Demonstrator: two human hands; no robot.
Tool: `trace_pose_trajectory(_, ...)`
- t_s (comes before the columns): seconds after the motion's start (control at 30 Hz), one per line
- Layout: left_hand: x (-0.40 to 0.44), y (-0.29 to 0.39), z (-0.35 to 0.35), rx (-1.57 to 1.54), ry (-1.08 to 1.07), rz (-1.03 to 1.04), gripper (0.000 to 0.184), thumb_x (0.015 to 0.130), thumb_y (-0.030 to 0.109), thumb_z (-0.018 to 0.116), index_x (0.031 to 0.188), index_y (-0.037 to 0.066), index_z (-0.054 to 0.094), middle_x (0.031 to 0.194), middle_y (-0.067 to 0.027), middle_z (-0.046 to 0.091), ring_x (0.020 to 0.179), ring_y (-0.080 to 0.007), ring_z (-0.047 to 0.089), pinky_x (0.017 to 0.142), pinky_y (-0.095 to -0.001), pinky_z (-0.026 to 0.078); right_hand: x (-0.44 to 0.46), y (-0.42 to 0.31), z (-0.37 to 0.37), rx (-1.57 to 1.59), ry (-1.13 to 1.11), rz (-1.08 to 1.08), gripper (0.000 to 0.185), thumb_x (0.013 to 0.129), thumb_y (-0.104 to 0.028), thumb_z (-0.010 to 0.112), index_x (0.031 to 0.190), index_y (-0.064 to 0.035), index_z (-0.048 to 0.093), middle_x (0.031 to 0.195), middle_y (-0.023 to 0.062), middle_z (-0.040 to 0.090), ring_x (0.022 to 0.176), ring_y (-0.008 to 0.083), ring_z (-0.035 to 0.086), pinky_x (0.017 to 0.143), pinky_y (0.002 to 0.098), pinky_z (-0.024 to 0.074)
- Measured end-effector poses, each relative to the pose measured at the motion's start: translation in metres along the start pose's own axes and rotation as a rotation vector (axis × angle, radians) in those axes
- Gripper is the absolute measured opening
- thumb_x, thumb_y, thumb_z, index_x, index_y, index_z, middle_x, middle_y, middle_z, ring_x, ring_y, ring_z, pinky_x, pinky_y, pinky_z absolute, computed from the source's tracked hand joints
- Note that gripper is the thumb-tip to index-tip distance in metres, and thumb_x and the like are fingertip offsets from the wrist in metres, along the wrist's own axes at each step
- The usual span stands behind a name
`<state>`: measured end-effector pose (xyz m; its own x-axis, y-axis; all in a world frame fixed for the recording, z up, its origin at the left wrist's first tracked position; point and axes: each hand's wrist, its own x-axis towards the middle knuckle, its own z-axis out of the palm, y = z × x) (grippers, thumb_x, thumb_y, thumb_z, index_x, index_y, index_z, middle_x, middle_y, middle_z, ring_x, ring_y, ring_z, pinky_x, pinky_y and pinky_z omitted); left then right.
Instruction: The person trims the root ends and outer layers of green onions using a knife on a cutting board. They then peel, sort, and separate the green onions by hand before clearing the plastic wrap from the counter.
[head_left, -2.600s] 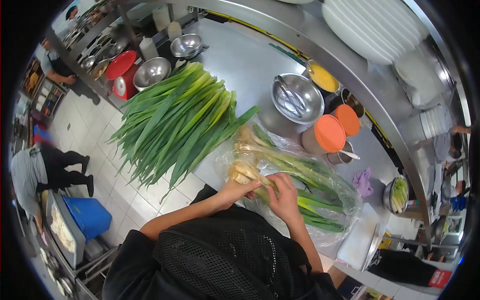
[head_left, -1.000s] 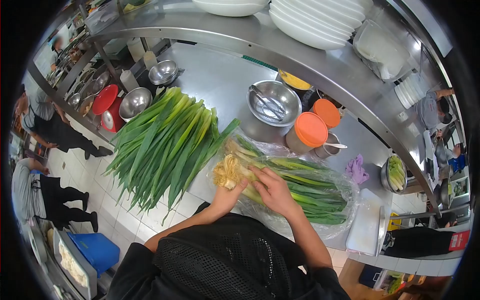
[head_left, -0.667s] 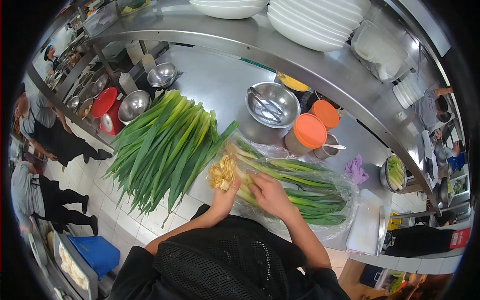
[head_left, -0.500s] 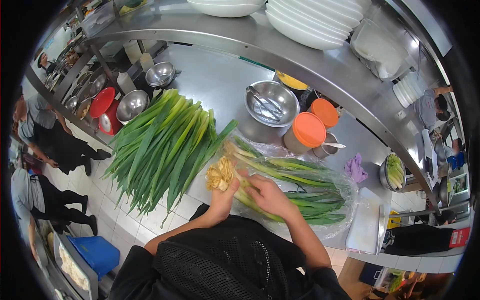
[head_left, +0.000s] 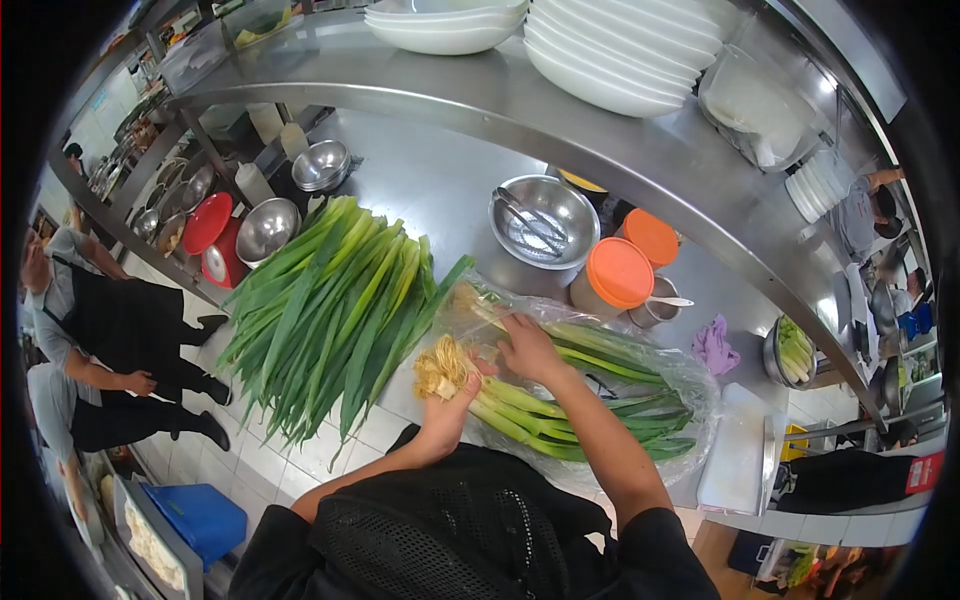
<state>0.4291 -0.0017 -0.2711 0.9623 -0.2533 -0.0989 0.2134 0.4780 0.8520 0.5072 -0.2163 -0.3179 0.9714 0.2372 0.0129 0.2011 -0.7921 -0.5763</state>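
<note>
My left hand (head_left: 452,405) is wrapped around the root end of a bunch of leeks (head_left: 520,412), with its pale, stringy roots sticking out past the thumb. These leeks lie partly in a clear plastic bag (head_left: 705,405), their green tops pointing right. My right hand (head_left: 530,350) reaches over the bunch with fingers stretched out, touching the leeks in the upper part of the bag; the fingertips are partly hidden. To the left, a large pile of leeks (head_left: 335,310) lies with long green leaves hanging over the counter's front edge.
Behind the bag stand a steel bowl with tongs (head_left: 545,222) and orange-lidded tubs (head_left: 618,272). A purple cloth (head_left: 714,346), a white cutting board (head_left: 735,450) and a knife (head_left: 768,450) are at right. An overhead shelf (head_left: 440,80) carries white dishes. Two people stand at left.
My right hand has moved up and away from my left, off the held bunch and onto the leeks behind it. My left hand keeps its hold on the root end.
</note>
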Motion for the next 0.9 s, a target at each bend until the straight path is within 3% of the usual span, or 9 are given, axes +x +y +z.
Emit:
trace_pose_trajectory(0.1,0.003,-0.008,-0.006,0.018,-0.004,0.026,0.045,0.110,0.026,0.062,0.146,0.004,0.047,0.120,-0.0117,0.067,0.125,-0.0291,0.063,0.110,-0.0461,0.048,0.032,0.002,0.013,-0.057,-0.099,0.110,0.064,0.091,-0.018,0.069,0.151,-0.0046,0.053,0.146,0.0225,0.056,0.134,0.0420,0.054,0.111,0.0504,0.0477)
trace_pose_trajectory(0.23,0.010,-0.012,-0.011,0.025,0.037,-0.017,0.044,0.110,0.027,0.061,0.145,0.004,0.048,0.121,-0.0131,0.068,0.124,-0.0293,0.064,0.108,-0.0464,0.050,0.052,0.012,0.035,-0.292,-0.011,0.001,0.062,0.088,-0.018,0.070,0.147,-0.0032,0.057,0.143,0.0222,0.056,0.136,0.0407,0.053,0.112,0.0496,0.0465)
trace_pose_trajectory(0.33,0.016,-0.016,-0.015,0.026,0.050,-0.040,0.044,0.110,0.029,0.061,0.144,0.004,0.048,0.122,-0.0139,0.069,0.124,-0.0296,0.065,0.108,-0.0466,0.050,0.058,0.005,0.030,-0.498,-0.139,0.066,0.061,0.086,-0.023,0.072,0.142,-0.0024,0.061,0.149,0.0215,0.053,0.142,0.0380,0.049,0.114,0.0533,0.0439)
trace_pose_trajectory(0.4,0.018,-0.019,-0.017,0.021,0.054,-0.060,0.045,0.110,0.031,0.061,0.144,0.004,0.048,0.122,-0.0143,0.069,0.124,-0.0297,0.065,0.108,-0.0466,0.050,0.062,-0.005,0.021,-0.612,-0.240,0.189,0.061,0.084,-0.015,0.069,0.144,-0.0068,0.061,0.151,0.0201,0.053,0.146,0.0391,0.045,0.113,0.0589,0.0417)
trace_pose_trajectory(0.5,0.019,-0.018,-0.016,-0.027,0.043,-0.094,0.048,0.110,0.033,0.062,0.145,0.003,0.048,0.123,-0.0148,0.069,0.125,-0.0290,0.065,0.108,-0.0460,0.050,0.059,-0.005,0.023,-0.636,-0.190,0.181,0.067,0.082,-0.019,0.072,0.146,-0.0052,0.059,0.151,0.0191,0.052,0.148,0.0393,0.042,0.114,0.0611,0.0391)
trace_pose_trajectory(0.57,0.019,-0.012,-0.010,-0.058,0.062,-0.052,0.042,0.110,0.028,0.064,0.141,0.003,0.054,0.121,-0.0113,0.073,0.118,-0.0210,0.064,0.107,-0.0382,0.047,0.043,-0.020,0.014,-0.558,-0.149,0.180,0.067,0.080,-0.019,0.073,0.144,-0.0053,0.060,0.148,0.0196,0.055,0.146,0.0394,0.045,0.115,0.0609,0.0387)
trace_pose_trajectory(0.7,0.011,-0.011,-0.008,-0.079,0.089,-0.064,0.041,0.110,0.026,0.064,0.142,0.002,0.053,0.120,-0.0114,0.073,0.120,-0.0214,0.064,0.108,-0.0383,0.047,-0.016,-0.037,-0.010,-0.288,-0.124,0.144,0.060,0.073,-0.016,0.075,0.131,-0.0056,0.065,0.135,0.0192,0.062,0.137,0.0401,0.053,0.116,0.0630,0.0380)
trace_pose_trajectory(0.77,0.005,-0.013,-0.009,0.027,0.008,-0.052,0.044,0.109,0.029,0.064,0.142,0.004,0.049,0.119,-0.0136,0.068,0.125,-0.0295,0.065,0.109,-0.0466,0.049,-0.049,-0.039,-0.030,-0.262,-0.054,0.108,0.052,0.073,-0.012,0.073,0.124,-0.0048,0.066,0.130,0.0194,0.064,0.133,0.0410,0.055,0.113,0.0613,0.0404)
trace_pose_trajectory(0.9,0.002,-0.003,0.004,-0.077,-0.047,-0.073,0.045,0.108,0.027,0.065,0.143,0.004,0.049,0.116,-0.0124,0.067,0.124,-0.0309,0.065,0.109,-0.0471,0.049,-0.092,-0.059,-0.084,-0.016,0.085,0.160,0.038,0.071,-0.002,0.067,0.109,-0.0024,0.065,0.118,0.0202,0.065,0.123,0.0427,0.059,0.104,0.0544,0.0460)
